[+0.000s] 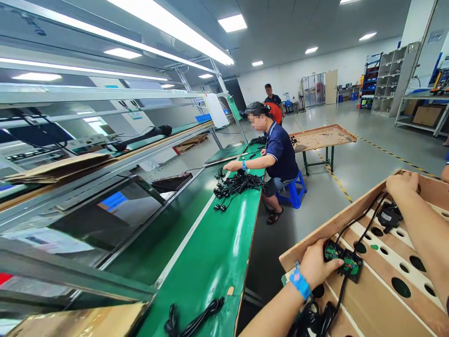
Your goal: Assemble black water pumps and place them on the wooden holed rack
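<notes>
My left hand [314, 262], with a blue band at the wrist, is closed on an opened black plastic housing [352, 267] with green circuit boards and small wires showing. Its thumb lies across the boards. A black cable [341, 299] runs down from the housing toward a dark bundle [310, 320] at the bottom edge. My right hand [403, 186] is curled at the far wall of the wooden tray [333, 223]. Whatever its fingers grip there is hidden. Just below it sits a second black housing [390, 215], and black leads run between that area and my left hand.
Round holes pierce the tray's slats. To the left stretches a green worktable [196, 267] with a coiled black cable [203, 318] and a heap of black cables [242, 185]. A co-worker [280, 150] sits there on a blue stool [296, 189]. Another wooden tray [322, 136] stands beyond.
</notes>
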`<action>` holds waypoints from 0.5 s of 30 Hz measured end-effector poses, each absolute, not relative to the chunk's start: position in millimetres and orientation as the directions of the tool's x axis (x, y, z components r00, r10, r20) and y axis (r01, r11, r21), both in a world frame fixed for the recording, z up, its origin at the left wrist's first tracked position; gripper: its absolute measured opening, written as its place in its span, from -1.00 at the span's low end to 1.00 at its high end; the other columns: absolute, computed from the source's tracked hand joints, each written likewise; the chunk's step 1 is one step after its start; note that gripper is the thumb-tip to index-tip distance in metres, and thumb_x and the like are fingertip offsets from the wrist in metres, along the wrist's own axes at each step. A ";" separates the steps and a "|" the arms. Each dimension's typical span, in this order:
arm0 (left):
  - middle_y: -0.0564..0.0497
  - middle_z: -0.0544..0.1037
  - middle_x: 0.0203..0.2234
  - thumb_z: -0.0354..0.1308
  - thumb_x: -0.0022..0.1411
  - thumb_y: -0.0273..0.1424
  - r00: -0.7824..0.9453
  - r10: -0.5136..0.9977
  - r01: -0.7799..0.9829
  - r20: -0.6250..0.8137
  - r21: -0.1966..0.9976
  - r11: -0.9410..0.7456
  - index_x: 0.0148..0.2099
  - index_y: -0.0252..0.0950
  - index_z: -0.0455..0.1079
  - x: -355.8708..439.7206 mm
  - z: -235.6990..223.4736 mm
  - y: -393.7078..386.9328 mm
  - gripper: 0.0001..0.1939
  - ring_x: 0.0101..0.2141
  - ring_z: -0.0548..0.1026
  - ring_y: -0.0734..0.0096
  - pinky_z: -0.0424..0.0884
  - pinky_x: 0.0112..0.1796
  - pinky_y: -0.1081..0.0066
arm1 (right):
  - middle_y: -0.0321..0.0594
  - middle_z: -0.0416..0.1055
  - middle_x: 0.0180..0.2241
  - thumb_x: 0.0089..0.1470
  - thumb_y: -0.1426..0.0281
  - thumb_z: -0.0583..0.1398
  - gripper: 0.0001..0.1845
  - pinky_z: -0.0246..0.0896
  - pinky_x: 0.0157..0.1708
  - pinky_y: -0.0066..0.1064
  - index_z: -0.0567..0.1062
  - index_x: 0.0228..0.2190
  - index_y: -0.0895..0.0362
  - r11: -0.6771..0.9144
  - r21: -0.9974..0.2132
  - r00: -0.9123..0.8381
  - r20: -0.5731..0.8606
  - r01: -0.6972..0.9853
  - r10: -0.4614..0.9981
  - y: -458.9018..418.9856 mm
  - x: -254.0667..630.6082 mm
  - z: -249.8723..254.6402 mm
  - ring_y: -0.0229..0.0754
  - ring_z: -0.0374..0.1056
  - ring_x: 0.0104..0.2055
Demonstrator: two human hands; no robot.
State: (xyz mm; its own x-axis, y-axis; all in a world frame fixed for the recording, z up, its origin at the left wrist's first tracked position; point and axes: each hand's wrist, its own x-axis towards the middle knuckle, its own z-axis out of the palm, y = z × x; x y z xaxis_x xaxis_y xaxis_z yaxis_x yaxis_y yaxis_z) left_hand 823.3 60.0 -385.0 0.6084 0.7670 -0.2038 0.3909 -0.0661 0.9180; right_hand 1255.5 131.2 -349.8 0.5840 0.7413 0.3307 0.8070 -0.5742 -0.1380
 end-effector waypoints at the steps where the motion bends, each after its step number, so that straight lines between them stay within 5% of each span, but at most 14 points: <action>1: -0.31 0.44 0.18 0.40 0.05 -0.19 0.612 0.784 0.453 -0.108 0.860 -0.234 0.23 -0.32 0.33 815.9 -381.0 54.0 -0.27 0.20 0.39 -0.15 0.33 0.23 -0.08 | 0.42 0.45 -0.29 0.09 0.66 0.07 -0.70 -0.13 0.06 0.18 0.55 -0.55 0.35 -0.579 -0.098 0.574 0.336 0.809 0.746 129.1 1250.1 -351.4 0.28 0.31 0.03; 4: -0.22 0.30 0.31 0.19 0.29 -0.24 0.700 0.714 0.543 0.025 0.630 -0.555 0.37 -0.23 0.19 795.6 -377.2 35.0 -0.35 0.26 0.31 0.00 0.26 0.28 -0.03 | 0.37 0.40 -0.01 0.22 0.59 -0.03 -0.61 -0.30 0.22 0.11 0.57 -0.16 0.40 -0.533 -0.015 0.490 0.416 0.846 0.766 106.4 1228.1 -348.3 0.24 0.17 0.19; 6: -0.12 0.36 0.28 0.11 0.36 -0.31 0.758 0.652 0.540 0.023 0.539 -0.647 0.34 -0.13 0.26 787.2 -384.3 27.6 -0.48 0.24 0.36 0.09 0.33 0.25 0.03 | 0.21 0.42 0.01 0.32 0.37 0.00 -0.61 -0.12 0.20 0.02 0.53 -0.04 0.29 -0.401 -0.021 0.368 0.444 0.916 0.817 76.9 1203.2 -346.0 0.16 0.22 0.15; 10: -0.17 0.38 0.27 -0.06 0.42 -0.47 0.817 0.575 0.506 0.043 0.425 -0.751 0.29 -0.26 0.33 785.9 -407.1 36.7 -0.55 0.28 0.33 0.20 0.30 0.29 0.17 | -0.03 0.49 -0.08 0.28 0.04 0.10 -0.55 0.25 0.04 -0.12 0.58 -0.13 0.10 0.153 -0.251 -0.075 0.295 0.956 0.953 -2.6 1131.6 -365.4 0.02 0.36 -0.02; 15: -0.18 0.43 0.23 -0.12 0.43 -0.53 0.867 0.490 0.447 0.091 0.292 -0.845 0.22 -0.34 0.39 795.6 -410.1 60.8 -0.58 0.25 0.37 0.26 0.29 0.29 0.25 | -0.07 0.32 0.18 0.22 0.06 0.18 -0.51 0.26 0.19 -0.01 0.47 0.12 -0.08 0.214 -0.380 -0.157 0.174 0.900 0.972 -60.4 1058.6 -418.5 0.06 0.27 0.20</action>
State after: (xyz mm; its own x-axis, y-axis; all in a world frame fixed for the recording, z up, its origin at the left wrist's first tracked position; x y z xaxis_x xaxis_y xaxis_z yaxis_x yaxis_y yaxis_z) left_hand 795.6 60.8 -410.1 0.8668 0.4903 0.0909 0.4474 -0.8451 0.2925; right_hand 1058.6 -60.4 -418.5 -0.1575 0.9721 0.1738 0.9000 0.2137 -0.3800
